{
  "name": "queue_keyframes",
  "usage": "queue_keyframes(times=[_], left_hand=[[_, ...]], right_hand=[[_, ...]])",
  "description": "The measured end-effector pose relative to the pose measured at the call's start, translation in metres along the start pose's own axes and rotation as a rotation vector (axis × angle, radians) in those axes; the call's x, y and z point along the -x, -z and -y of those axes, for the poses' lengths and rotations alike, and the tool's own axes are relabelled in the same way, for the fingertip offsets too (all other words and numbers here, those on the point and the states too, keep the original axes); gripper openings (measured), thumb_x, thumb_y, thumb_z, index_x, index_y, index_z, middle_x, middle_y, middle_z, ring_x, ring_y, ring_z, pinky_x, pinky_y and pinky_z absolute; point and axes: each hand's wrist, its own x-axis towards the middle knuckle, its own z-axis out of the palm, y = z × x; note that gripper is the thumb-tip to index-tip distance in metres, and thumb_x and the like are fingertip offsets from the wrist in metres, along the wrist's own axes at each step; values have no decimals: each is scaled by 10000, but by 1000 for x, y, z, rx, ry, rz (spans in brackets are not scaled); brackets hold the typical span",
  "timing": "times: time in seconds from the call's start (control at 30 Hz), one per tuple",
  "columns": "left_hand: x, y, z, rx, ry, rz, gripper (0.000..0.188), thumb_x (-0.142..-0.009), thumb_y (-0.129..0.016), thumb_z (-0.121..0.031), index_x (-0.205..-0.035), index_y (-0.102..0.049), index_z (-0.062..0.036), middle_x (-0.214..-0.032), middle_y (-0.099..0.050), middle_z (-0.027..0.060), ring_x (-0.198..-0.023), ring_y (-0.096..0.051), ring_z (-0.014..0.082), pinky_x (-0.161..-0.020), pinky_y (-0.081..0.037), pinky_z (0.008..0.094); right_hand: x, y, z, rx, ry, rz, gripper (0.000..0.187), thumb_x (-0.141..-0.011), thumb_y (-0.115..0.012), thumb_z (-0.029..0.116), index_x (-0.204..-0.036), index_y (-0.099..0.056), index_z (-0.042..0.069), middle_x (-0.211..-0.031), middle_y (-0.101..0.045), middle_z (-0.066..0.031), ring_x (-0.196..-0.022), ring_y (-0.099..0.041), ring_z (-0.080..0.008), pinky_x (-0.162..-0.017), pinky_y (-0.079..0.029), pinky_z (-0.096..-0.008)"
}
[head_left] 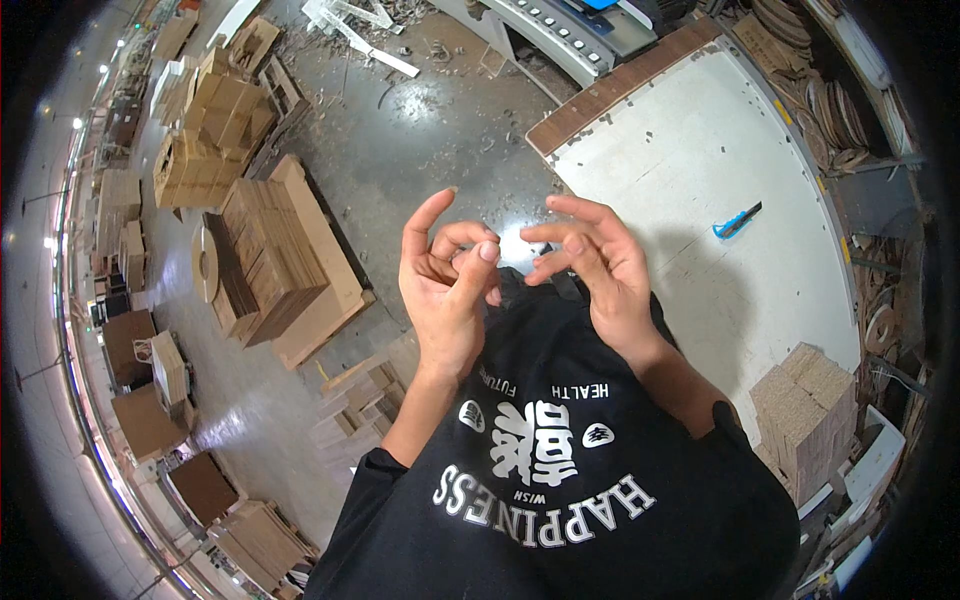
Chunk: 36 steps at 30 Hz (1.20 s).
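Observation:
My left hand (440,275) is raised in front of my chest, index finger up and the other fingers loosely bent, with the thumb tip close to the middle finger. Facing it across a small gap is my right hand (612,275), its fingers half curled and spread. I see nothing held in either hand. To the right of them, a blue utility knife (733,226) lies on the white tabletop (650,170), its dark end pointing away to the right. Neither hand touches the knife or the table.
Stacked wood panels (275,255) rest on a flat board at left, with cardboard-coloured stacks (215,135) beyond. A block of cut boards (805,410) stands on the table's near right corner. A machine (570,35) is at the far side. Scraps litter the concrete floor (420,130).

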Motion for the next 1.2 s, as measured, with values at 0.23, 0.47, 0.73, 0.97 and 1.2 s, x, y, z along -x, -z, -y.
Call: queue_keyframes(times=[0.23,0.47,0.73,0.97,1.2], left_hand=[[2,-6,-2,-38,-36,13,703,-999,-736,29,-1593,-361,9,-1028,-725,93,-607,-599,33,-490,-487,190],[5,-9,-2,-136,-140,-1,762,-983,-718,34,-1630,-316,-5,-1018,-702,83,-624,-591,29,-503,-474,176],[6,-14,-4,-280,-123,-64,772,-939,-699,86,-1614,-333,4,-1027,-698,111,-777,-661,56,-664,-542,176],[0,-9,-10,-232,-65,13,682,-959,-749,74,-1547,-408,9,-1031,-746,116,-603,-614,39,-494,-475,185],[-2,-10,-1,-48,69,58,612,-982,-761,53,-1505,-447,8,-1019,-783,127,-528,-593,48,-451,-432,184]], right_hand=[[5,-9,9,127,105,151,594,-1146,-590,259,-1632,-381,-11,-1438,-704,-222,-1057,-786,-204,-953,-601,-334],[2,-8,10,193,190,184,596,-1146,-551,227,-1637,-348,-44,-1379,-736,-235,-1044,-791,-222,-960,-614,-347],[5,-8,11,287,209,192,705,-1106,-537,266,-1628,-270,-125,-1331,-762,-225,-992,-811,-234,-787,-679,-309],[1,1,5,222,216,169,712,-1106,-535,287,-1643,-270,-97,-1346,-759,-217,-797,-795,-178,-775,-652,-296],[1,1,8,16,71,33,650,-1082,-657,168,-1625,-352,-16,-1314,-765,-182,-832,-746,-116,-847,-613,-271]])
